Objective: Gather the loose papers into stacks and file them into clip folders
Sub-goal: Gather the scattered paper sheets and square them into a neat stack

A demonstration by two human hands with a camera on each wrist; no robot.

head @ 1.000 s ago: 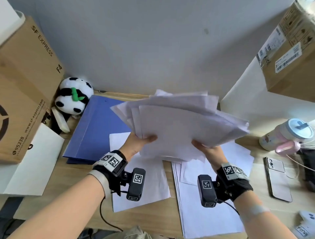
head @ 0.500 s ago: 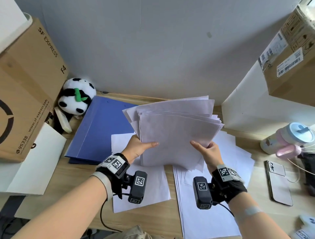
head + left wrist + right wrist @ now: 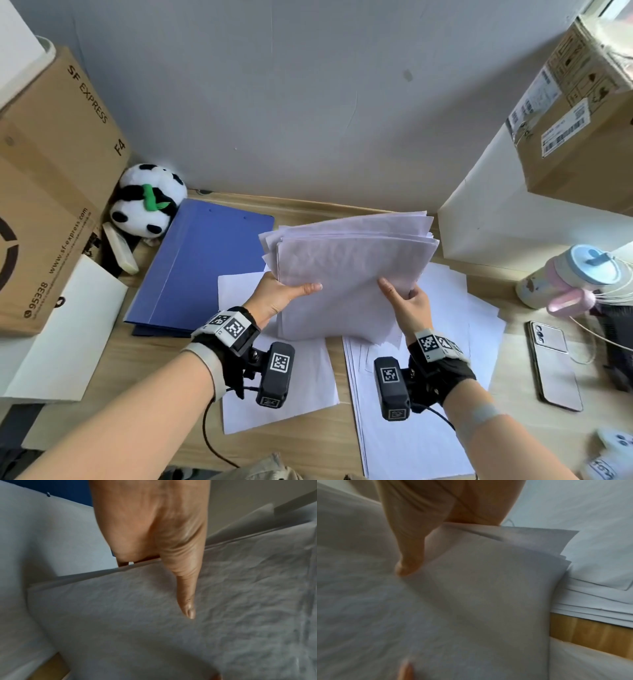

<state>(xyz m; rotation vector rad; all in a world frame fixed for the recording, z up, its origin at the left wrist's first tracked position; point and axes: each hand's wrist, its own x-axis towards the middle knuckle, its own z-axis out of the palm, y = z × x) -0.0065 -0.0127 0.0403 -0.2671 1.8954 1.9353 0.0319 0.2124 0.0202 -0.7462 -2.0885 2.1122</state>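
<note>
Thumbs are laid flat across the front of a thick bundle of white, slightly crumpled paper sheets (image 3: pixel 349 274), with the remaining fingers hidden behind it, so the bundle is pinched from both sides. Its left edge is gripped by the left hand (image 3: pixel 277 296), and its lower right part by the right hand (image 3: pixel 409 305). In the left wrist view the left thumb (image 3: pixel 186 591) is seen pressed straight along the top sheet. The bundle is held above a light wooden desk (image 3: pixel 154 370), tilted towards the person, its sheets fanned unevenly at the top. Beneath it, loose white sheets (image 3: pixel 411 421) are spread on the desk in overlapping layers. Further back to the left, a closed blue clip folder (image 3: pixel 198 267) lies flat on the desk. Beside its far corner a black-and-white plush panda (image 3: pixel 147 202) is propped against a brown cardboard shipping box (image 3: pixel 51 178).
</note>
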